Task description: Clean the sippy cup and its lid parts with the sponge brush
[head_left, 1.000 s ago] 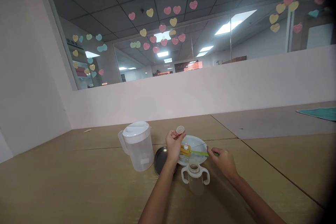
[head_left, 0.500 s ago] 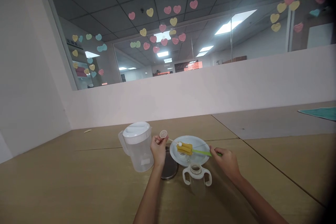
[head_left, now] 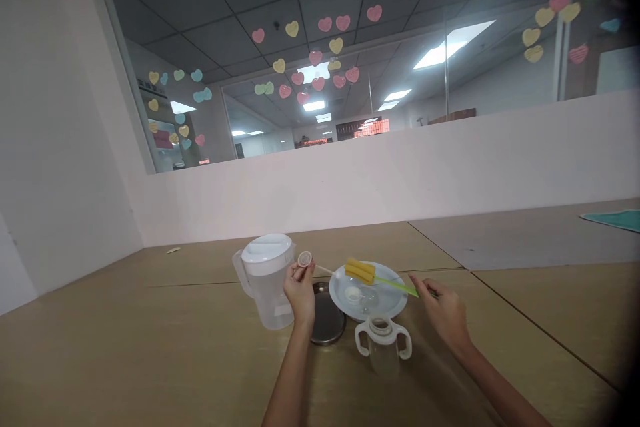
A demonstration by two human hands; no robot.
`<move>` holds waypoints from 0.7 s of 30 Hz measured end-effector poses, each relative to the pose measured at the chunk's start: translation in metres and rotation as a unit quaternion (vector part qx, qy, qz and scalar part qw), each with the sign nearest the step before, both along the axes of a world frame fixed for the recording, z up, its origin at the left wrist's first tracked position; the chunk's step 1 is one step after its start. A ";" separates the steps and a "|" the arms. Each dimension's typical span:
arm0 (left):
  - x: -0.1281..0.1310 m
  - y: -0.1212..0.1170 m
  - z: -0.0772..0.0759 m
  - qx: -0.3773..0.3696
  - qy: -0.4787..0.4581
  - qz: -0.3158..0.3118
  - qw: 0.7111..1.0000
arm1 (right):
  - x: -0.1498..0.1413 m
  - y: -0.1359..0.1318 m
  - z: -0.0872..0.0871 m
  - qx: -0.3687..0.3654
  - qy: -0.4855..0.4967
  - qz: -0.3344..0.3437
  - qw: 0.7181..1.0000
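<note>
I see a warm yellow sponge head on a lime-green handle, and an off-white small round piece. The plate is palest blue, the two-handled bottle collar white, the pitcher cloudy clear with a white lid. The round metal dish looks dark grey. That tabletop is tan, lined with dark seams; the cloth teal. Heart-shaped notes come in pink, yellow, green and blue.
</note>
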State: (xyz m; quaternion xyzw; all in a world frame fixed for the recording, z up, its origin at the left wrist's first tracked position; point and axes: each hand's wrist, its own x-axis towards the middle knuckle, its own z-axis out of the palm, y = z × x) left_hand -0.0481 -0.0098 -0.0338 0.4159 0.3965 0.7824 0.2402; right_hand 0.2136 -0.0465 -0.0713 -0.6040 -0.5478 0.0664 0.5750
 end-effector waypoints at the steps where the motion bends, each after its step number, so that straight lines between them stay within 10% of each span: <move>1: 0.000 -0.001 0.000 0.000 0.000 0.001 1.000 | 0.001 0.000 0.001 -0.002 0.015 -0.005 1.000; 12: 0.017 -0.011 -0.003 0.009 0.121 -0.054 0.991 | -0.020 -0.010 -0.003 0.099 -0.027 0.151 0.983; 21: 0.011 -0.007 -0.015 -0.019 0.161 -0.013 0.987 | -0.008 0.001 -0.009 0.066 -0.071 0.023 0.995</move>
